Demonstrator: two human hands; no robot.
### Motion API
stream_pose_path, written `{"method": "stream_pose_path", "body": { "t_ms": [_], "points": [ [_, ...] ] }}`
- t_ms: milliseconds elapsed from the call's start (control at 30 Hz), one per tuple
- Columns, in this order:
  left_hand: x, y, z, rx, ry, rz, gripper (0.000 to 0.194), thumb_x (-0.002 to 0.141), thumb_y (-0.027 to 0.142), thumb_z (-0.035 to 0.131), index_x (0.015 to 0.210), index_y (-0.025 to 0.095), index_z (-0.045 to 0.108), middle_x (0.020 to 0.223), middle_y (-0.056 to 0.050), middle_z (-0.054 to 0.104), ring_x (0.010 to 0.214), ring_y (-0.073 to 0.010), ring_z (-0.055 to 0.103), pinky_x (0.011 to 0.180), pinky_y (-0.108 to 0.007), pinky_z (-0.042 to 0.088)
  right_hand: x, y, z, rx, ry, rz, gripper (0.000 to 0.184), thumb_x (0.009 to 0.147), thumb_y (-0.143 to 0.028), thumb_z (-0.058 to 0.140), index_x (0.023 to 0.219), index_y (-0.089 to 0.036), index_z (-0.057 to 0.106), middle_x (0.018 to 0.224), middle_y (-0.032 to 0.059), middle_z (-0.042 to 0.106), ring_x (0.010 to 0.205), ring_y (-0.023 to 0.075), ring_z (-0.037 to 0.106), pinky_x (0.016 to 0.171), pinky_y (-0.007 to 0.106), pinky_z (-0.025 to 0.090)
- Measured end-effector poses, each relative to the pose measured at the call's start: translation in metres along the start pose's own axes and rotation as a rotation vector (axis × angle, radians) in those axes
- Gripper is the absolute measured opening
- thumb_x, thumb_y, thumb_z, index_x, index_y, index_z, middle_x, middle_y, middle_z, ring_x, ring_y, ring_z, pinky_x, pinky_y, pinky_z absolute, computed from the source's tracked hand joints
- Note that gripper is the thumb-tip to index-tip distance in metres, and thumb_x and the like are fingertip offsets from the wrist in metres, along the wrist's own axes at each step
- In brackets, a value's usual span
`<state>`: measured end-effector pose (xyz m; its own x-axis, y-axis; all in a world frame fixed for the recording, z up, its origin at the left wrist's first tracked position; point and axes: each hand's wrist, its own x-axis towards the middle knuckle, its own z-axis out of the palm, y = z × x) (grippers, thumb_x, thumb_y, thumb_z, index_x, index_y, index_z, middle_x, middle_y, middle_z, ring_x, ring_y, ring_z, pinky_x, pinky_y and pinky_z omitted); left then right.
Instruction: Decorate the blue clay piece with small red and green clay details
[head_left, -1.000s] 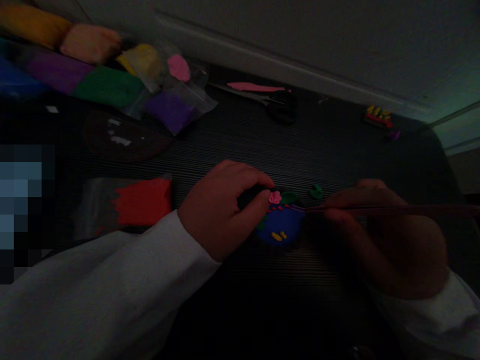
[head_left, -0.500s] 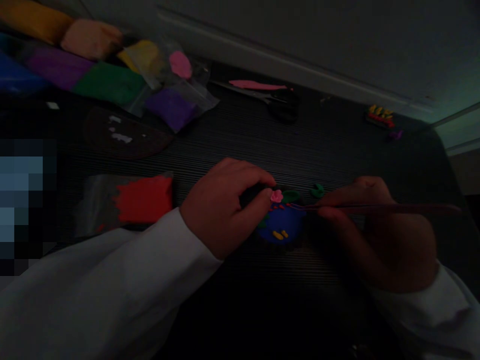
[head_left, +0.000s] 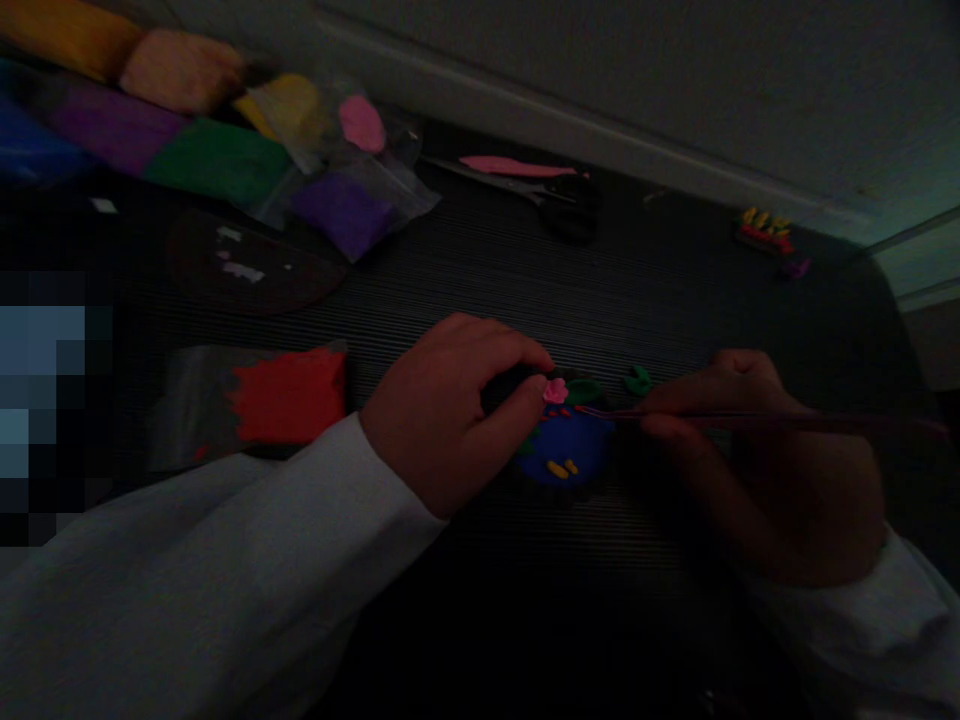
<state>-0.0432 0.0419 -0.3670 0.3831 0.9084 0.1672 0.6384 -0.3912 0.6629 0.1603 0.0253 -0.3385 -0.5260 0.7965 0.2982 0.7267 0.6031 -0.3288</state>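
A small blue clay disc (head_left: 564, 448) lies on the dark ribbed mat (head_left: 480, 270), with a pink flower (head_left: 555, 391), green leaf bits and yellow dashes on it. My left hand (head_left: 450, 405) is curled over the disc's left edge, fingertips pinching beside the pink flower. My right hand (head_left: 757, 460) pinches a thin stick tool (head_left: 750, 420) whose tip touches the disc's upper right edge. A loose green clay piece (head_left: 637, 381) sits just beyond the tool.
Bags of coloured clay lie at the back left: purple (head_left: 345, 212), green (head_left: 217, 165), yellow (head_left: 281, 105), pink (head_left: 360, 122). A red clay bag (head_left: 289, 395) is left of my hand. Scissors (head_left: 555, 205) with a pink strip (head_left: 510, 166) and small clay pieces (head_left: 763, 232) lie further back.
Hardly anything has moved; the tool tip stays at the disc's edge and my right hand has shifted very slightly.
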Motion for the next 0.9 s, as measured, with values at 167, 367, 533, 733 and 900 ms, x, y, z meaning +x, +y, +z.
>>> {"method": "stream_pose_path", "body": {
  "t_ms": [167,367,533,733,900],
  "points": [
    [0.0004,-0.0003,0.0006,-0.003,0.018,0.011,0.019,0.079,0.024,0.047,0.088,0.016,0.062,0.087,-0.002,0.066,0.085,-0.0172,0.057,0.08,-0.032,0.042,-0.0011,0.0005,0.0006,0.016,0.007,-0.008,0.004,0.082,-0.024,0.052,0.085,-0.022,0.053,0.073,-0.0003,0.063,0.062,0.0152,0.057,0.066,0.035,0.04],
    [-0.0005,-0.0006,0.0004,0.006,0.018,0.005,0.019,0.079,0.024,0.047,0.088,0.017,0.062,0.088,-0.002,0.066,0.086,-0.0175,0.057,0.079,-0.032,0.043,-0.0005,0.0005,0.0002,0.012,-0.005,0.003,0.004,0.081,-0.025,0.053,0.085,-0.024,0.053,0.074,-0.0004,0.064,0.064,0.0163,0.058,0.065,0.035,0.039],
    [-0.0012,-0.0008,0.0002,0.007,0.013,0.01,0.019,0.078,0.025,0.048,0.088,0.017,0.062,0.088,-0.002,0.066,0.086,-0.0174,0.057,0.079,-0.032,0.042,-0.0002,0.0015,-0.0003,0.002,0.002,-0.02,0.003,0.081,-0.025,0.052,0.084,-0.023,0.053,0.073,-0.0001,0.064,0.062,0.0161,0.058,0.066,0.036,0.04],
    [-0.0001,0.0,0.0008,0.004,0.016,-0.003,0.019,0.078,0.026,0.048,0.087,0.018,0.063,0.087,-0.001,0.066,0.086,-0.0175,0.058,0.079,-0.033,0.043,0.0014,0.0014,0.0,-0.019,0.021,-0.013,0.005,0.081,-0.025,0.052,0.081,-0.021,0.055,0.073,0.001,0.063,0.06,0.0155,0.058,0.062,0.034,0.041],
    [0.0001,0.001,0.0007,0.005,0.01,-0.004,0.019,0.078,0.025,0.048,0.087,0.017,0.063,0.087,-0.002,0.066,0.086,-0.0173,0.057,0.08,-0.032,0.042,0.0028,0.0007,0.0006,-0.044,0.021,0.003,0.007,0.081,-0.026,0.052,0.079,-0.021,0.056,0.071,0.0013,0.063,0.056,0.0145,0.056,0.06,0.033,0.041]
  ]
}}
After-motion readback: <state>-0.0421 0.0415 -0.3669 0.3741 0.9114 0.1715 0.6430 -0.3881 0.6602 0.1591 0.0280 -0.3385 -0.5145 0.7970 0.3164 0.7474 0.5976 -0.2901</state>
